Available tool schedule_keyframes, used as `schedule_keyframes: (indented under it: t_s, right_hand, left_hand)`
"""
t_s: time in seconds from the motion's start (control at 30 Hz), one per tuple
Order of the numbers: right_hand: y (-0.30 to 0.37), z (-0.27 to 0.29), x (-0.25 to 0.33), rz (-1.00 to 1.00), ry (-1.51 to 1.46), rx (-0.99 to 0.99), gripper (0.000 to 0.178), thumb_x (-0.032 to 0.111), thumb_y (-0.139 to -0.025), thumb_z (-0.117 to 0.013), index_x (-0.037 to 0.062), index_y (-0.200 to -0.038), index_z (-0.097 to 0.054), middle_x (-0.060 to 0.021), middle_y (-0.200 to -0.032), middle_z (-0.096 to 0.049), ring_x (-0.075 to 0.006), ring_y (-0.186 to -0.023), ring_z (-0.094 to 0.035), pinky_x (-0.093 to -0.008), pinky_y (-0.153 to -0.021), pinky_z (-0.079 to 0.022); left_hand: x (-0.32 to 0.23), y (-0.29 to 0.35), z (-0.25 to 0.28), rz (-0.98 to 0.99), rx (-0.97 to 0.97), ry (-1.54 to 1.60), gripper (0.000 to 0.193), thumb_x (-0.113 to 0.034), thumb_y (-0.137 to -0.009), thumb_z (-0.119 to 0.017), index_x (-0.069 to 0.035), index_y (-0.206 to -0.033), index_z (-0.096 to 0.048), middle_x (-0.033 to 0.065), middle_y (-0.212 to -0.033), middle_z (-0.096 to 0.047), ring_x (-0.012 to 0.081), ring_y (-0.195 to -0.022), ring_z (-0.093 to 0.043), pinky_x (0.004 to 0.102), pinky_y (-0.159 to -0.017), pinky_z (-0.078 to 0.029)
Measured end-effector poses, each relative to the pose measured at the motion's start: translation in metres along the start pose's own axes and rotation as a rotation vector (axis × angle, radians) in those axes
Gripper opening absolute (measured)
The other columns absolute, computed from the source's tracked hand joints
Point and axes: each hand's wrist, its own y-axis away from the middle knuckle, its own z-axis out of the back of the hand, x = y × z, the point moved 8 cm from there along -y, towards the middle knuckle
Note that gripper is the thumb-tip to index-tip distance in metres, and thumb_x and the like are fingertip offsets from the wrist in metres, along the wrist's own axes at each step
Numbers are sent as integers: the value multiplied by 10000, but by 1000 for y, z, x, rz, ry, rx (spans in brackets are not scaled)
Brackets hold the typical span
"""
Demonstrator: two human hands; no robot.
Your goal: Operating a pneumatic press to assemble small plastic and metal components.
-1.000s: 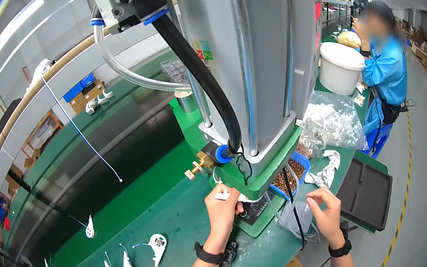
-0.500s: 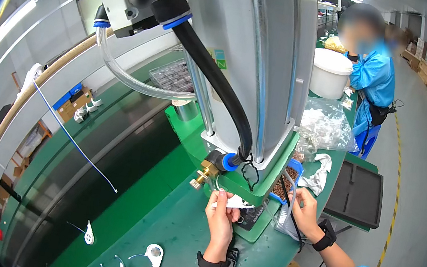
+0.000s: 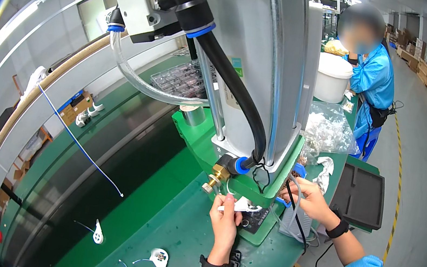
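Observation:
My left hand (image 3: 224,221) pinches a small white plastic part (image 3: 239,205) and holds it at the front of the green press base (image 3: 250,180), under the grey machine body (image 3: 267,59). My right hand (image 3: 311,196) reaches to the right side of the machine, its fingers closed near a blue fitting (image 3: 298,170) and a black cable (image 3: 294,216); what it grips is hidden by the machine. A brass fitting (image 3: 213,179) sticks out just above my left hand. Both wrists wear black bands.
Several white plastic parts (image 3: 158,259) lie on the green bench near the lower edge. A black tray (image 3: 360,195) sits at right, with clear bags (image 3: 328,130) and a white bucket (image 3: 333,76) behind. A person in blue (image 3: 373,85) works farther back. A dark conveyor belt (image 3: 88,170) runs at left.
The view has dropped closer to the machine. My left hand has stayed with the white part at the press base, while my right hand has moved up against the machine's right side.

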Motion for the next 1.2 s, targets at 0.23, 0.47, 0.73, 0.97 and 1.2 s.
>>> schedule_keyframes:
  t_s: [0.23,0.47,0.73,0.97,1.2]
  right_hand:
    - [-25,-34,23,0,-102,209,171,130,-771,-641,-6,-874,-627,-91,-856,-553,-181,-782,-558,-297,-689,-440]
    - [-36,-54,41,141,-127,313,147,168,-756,-652,54,-848,-664,-82,-924,-590,-232,-875,-514,-328,-792,-392]
    - [-34,-61,58,469,312,394,149,175,-761,-646,82,-876,-664,-93,-974,-582,-269,-951,-483,-340,-846,-371]
    - [19,-2,-21,112,158,-321,344,31,-755,-601,-8,-1088,-527,-118,-907,-538,-150,-689,-488,-248,-611,-407]
    - [18,-11,-9,104,345,-392,326,22,-738,-598,11,-1057,-530,-89,-707,-489,-154,-550,-458,-249,-516,-382]
  left_hand:
    - [-3,0,2,2,-17,-22,274,-252,-908,-458,-70,-712,-399,-19,-541,-400,40,-402,-358,188,-363,-240]
    - [0,-1,2,23,-19,1,280,-253,-906,-464,-63,-712,-397,-14,-560,-410,46,-409,-367,188,-368,-253]
    - [-4,-2,0,19,0,-18,277,-254,-907,-463,-58,-719,-409,-7,-564,-423,47,-412,-374,188,-369,-256]
    - [-2,2,-2,39,-12,-1,264,-261,-903,-470,-47,-751,-437,-3,-560,-445,45,-411,-380,186,-372,-257]
    - [-2,0,5,25,-39,-46,266,-256,-907,-461,-42,-751,-438,-3,-553,-438,47,-407,-379,188,-371,-258]
